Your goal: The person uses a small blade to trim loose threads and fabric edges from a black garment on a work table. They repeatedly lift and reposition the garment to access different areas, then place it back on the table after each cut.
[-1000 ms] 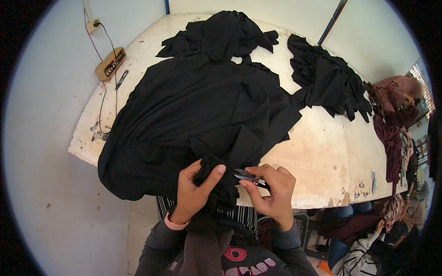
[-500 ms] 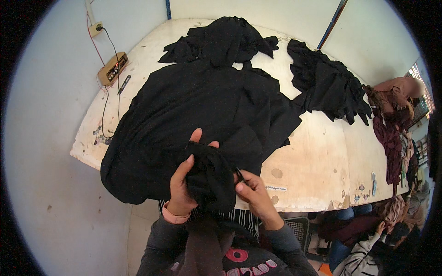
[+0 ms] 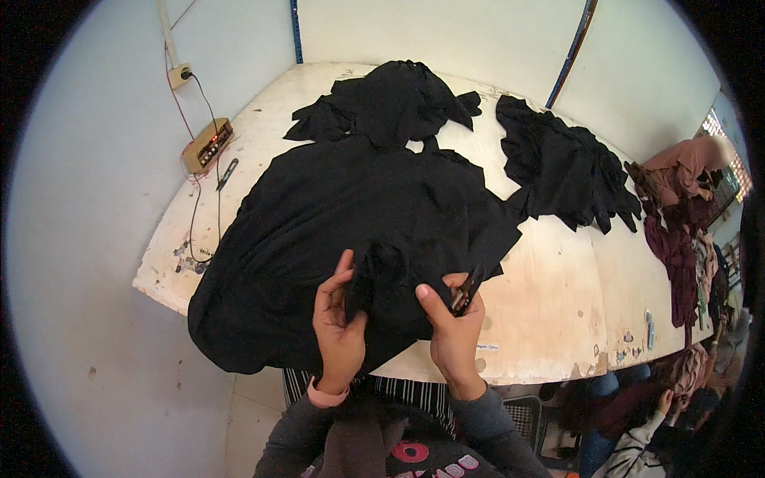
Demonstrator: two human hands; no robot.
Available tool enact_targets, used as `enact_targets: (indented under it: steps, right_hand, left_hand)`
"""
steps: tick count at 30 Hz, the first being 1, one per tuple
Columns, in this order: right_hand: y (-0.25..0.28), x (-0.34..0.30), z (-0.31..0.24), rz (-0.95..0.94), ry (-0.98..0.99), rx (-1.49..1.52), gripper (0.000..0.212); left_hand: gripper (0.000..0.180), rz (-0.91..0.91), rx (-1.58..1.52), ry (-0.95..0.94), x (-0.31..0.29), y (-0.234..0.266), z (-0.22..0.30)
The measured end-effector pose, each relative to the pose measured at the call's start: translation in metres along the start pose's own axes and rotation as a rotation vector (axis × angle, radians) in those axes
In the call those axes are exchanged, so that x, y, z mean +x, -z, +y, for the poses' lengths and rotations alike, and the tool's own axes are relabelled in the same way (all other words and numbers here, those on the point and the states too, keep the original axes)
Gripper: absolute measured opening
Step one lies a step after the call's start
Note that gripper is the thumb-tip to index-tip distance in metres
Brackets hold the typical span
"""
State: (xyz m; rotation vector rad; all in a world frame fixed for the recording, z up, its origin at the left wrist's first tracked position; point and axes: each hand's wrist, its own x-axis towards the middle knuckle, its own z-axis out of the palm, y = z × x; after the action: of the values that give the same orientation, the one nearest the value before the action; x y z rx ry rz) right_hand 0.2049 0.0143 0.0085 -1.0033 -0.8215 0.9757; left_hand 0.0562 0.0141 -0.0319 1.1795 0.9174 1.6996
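Observation:
A large black garment (image 3: pixel 319 207) lies spread over the near part of the table, its folds running up to my hands. My left hand (image 3: pixel 340 334) has a gathered part of this black cloth between thumb and fingers, at the garment's near edge. A small pair of dark thread snips (image 3: pixel 468 291) sits in my right hand (image 3: pixel 457 338), tucked against the fingers and pointing up and away. The right thumb reaches out along the cloth; whether it also pinches the fabric is hard to tell.
More black cloth lies behind on the pale table (image 3: pixel 550 319): one pile (image 3: pixel 390 103) at the back, another (image 3: pixel 566 167) to the right. A wooden box with a cord (image 3: pixel 209 147) and a pen-like tool (image 3: pixel 228 174) lie far left. People work among maroon cloth (image 3: pixel 673 263) at right.
The bunched cloth near my body has been lowered and spread out. Both hands have shifted, the right one farther to the right, and the snips now stand up from it. The view has tilted up slightly.

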Motion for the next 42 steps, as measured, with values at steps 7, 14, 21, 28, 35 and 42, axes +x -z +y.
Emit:
enact_targets:
  steps: [7,14,21,28,35,42]
  right_hand:
    - [0.014,0.023,-0.006,0.098,0.803,-0.64,0.022]
    - [0.026,0.005,-0.017,-0.497,1.13,-1.172,0.032]
    - [0.035,0.005,-0.036,-0.54,1.423,-1.197,0.028]
    - [0.047,0.006,-0.041,-0.508,1.603,-1.131,0.016]
    - [0.051,0.01,-0.033,-0.463,1.682,-1.155,0.015]
    - [0.057,0.013,-0.029,-0.491,1.441,-0.985,0.021]
  left_hand:
    - [0.041,-0.107,0.693,-0.267,0.002,0.002,0.012]
    - [0.017,-0.037,0.634,-0.189,0.018,0.0,0.049]
    - [0.015,-0.419,0.543,-0.096,0.027,-0.002,0.062]
    - [0.016,-0.594,0.296,0.189,0.03,0.005,0.054]
    - [0.017,-0.688,0.447,0.052,0.038,0.003,0.065]
    - [0.02,-0.745,0.694,-0.337,0.041,0.0,0.059]
